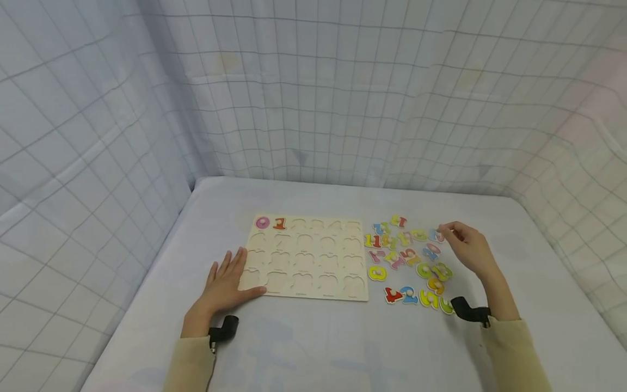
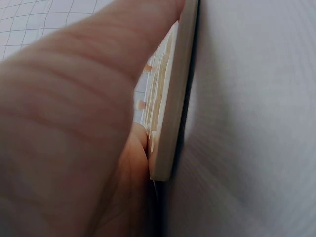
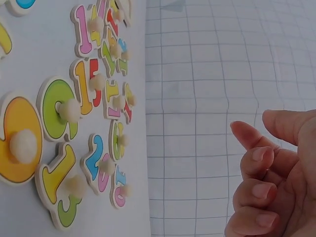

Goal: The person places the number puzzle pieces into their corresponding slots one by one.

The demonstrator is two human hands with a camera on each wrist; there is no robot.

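Note:
A wooden number puzzle board lies flat on the table, with a purple 0 piece and a red 1 piece in its top row. My left hand rests at the board's near left corner, fingers spread, thumb on the front edge. The board's side edge shows close to that thumb in the left wrist view. Above the far right of the loose number pieces hovers my right hand, nearest a blue and pink piece. Its fingers are loosely curled, thumb and index apart, holding nothing.
Loose number pieces with round wooden knobs lie right of the board, some close together or overlapping. Nearer me are a red 4, a blue 2 and a yellow 5. Checked white curtains surround the table.

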